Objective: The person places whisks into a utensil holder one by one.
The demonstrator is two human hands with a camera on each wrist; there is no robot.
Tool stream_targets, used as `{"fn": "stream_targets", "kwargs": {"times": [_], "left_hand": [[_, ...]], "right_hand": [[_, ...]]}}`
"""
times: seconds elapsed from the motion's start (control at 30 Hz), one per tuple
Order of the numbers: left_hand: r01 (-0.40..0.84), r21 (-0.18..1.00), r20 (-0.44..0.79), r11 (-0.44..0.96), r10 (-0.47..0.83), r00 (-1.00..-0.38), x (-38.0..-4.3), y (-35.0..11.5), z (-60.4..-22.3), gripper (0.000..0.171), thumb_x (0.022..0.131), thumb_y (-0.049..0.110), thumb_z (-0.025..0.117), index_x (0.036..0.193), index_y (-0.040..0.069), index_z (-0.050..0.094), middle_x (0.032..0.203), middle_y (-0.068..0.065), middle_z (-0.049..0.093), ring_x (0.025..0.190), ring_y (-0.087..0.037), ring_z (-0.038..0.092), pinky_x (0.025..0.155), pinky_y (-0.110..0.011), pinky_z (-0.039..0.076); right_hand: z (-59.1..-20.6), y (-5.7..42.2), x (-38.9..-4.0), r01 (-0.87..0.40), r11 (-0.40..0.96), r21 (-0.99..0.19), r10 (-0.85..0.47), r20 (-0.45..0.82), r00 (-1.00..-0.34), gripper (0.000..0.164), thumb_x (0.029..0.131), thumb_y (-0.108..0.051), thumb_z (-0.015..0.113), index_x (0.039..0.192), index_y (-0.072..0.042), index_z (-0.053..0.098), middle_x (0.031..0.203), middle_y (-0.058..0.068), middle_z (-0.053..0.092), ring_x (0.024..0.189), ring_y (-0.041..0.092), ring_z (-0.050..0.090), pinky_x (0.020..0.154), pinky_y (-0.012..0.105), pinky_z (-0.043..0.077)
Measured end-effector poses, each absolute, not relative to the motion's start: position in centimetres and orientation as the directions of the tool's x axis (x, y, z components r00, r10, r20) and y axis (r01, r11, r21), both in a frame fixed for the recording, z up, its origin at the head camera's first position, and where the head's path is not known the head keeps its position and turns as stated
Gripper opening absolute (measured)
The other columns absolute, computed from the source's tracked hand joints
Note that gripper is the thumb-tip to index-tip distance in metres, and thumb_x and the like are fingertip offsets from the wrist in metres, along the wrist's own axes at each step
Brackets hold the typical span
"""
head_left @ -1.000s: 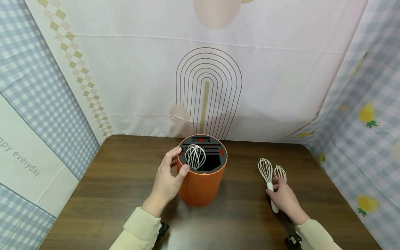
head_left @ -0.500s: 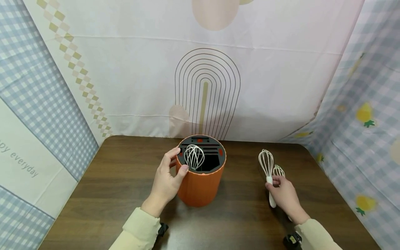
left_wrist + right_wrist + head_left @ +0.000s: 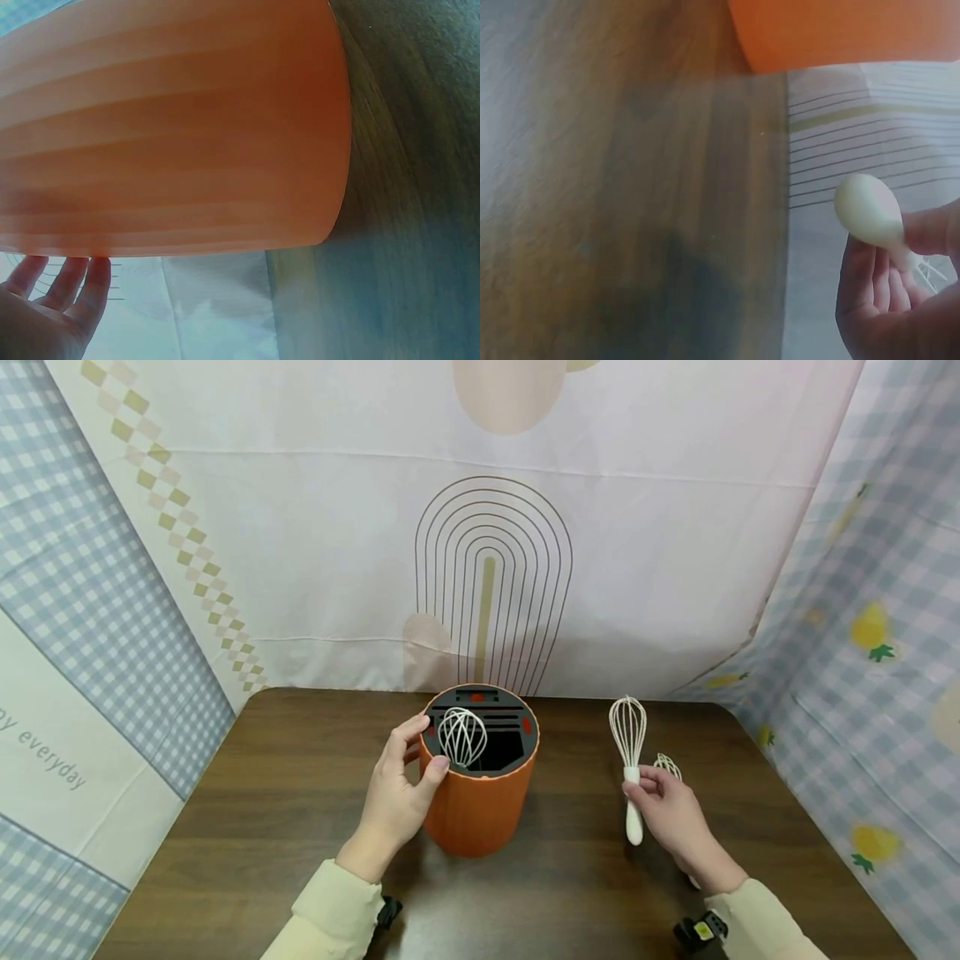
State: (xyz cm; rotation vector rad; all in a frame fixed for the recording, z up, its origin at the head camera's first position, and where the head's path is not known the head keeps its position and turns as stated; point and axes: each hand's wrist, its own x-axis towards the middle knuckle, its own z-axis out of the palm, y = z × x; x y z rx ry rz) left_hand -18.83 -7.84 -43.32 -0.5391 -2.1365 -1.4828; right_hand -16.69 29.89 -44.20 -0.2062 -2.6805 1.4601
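My right hand (image 3: 671, 814) pinches a white whisk (image 3: 628, 739) between thumb and fingers. Its wire loops point up and away, and the rounded handle end (image 3: 866, 208) faces the right wrist camera. A second whisk (image 3: 667, 766) lies on the table, mostly hidden behind that hand. An orange utensil holder (image 3: 480, 814) with a slotted dark grey top stands upright at the middle. My left hand (image 3: 396, 797) grips its left side near the rim, thumb in front and fingers behind. Another whisk (image 3: 462, 737) stands in the holder, with only its wire head showing.
A brown wooden table (image 3: 300, 793) lies under everything. Behind it hangs a white cloth (image 3: 337, 560) with printed arches, and checked blue cloths (image 3: 900, 727) close off both sides. Black straps with small devices (image 3: 701, 931) sit at the wrists.
My right hand has lifted the whisk off the table and moved it slightly left, away from the second one. The left hand keeps its hold on the utensil holder.
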Motion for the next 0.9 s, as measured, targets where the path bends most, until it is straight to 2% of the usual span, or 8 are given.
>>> {"fn": "stream_targets", "kwargs": {"times": [0.13,0.37,0.7,0.9], "left_hand": [[0.569,0.751,0.589,0.333,0.049,-0.806,-18.9,-7.8,-43.4,0.054,0.091,0.027,0.064,0.14,0.022,0.044,0.144,0.005,0.045,0.121,-0.017,0.052,0.096,-0.044,0.048],[0.58,0.75,0.599,0.319,0.047,-0.799,-18.9,-7.8,-43.4,0.054,0.09,0.025,0.064,0.14,0.02,0.045,0.144,0.003,0.045,0.12,-0.018,0.052,0.096,-0.046,0.048],[0.574,0.756,0.593,0.314,0.043,-0.804,-18.8,-7.9,-43.4,0.054,0.09,0.025,0.065,0.14,0.021,0.045,0.144,0.004,0.045,0.121,-0.017,0.052,0.097,-0.044,0.047],[0.584,0.75,0.603,0.312,0.043,-0.797,-18.9,-7.8,-43.4,0.054,0.09,0.024,0.065,0.14,0.021,0.045,0.143,0.004,0.046,0.12,-0.017,0.052,0.096,-0.045,0.048]], "right_hand": [[-43.4,29.2,-16.8,0.008,0.49,-0.871,0.094,0.044,-0.995,0.043,0.096,-0.022,0.061,0.128,0.005,0.051,0.112,0.021,0.062,0.095,0.019,0.064,0.072,0.022,0.053],[-41.1,27.4,-16.7,-0.115,0.391,-0.913,-0.01,0.12,-0.993,0.041,0.096,-0.017,0.061,0.127,0.006,0.049,0.107,0.02,0.059,0.088,0.01,0.065,0.074,0.024,0.055],[-38.3,25.7,-17.0,-0.151,0.155,-0.976,-0.05,0.144,-0.988,0.043,0.094,-0.019,0.064,0.126,0.007,0.05,0.104,0.011,0.063,0.091,0.021,0.067,0.08,0.03,0.056],[-36.5,24.6,-16.7,-0.218,0.064,-0.974,-0.052,0.215,-0.975,0.038,0.095,-0.016,0.062,0.125,0.005,0.052,0.11,0.012,0.064,0.095,0.027,0.065,0.084,0.031,0.054]]}}
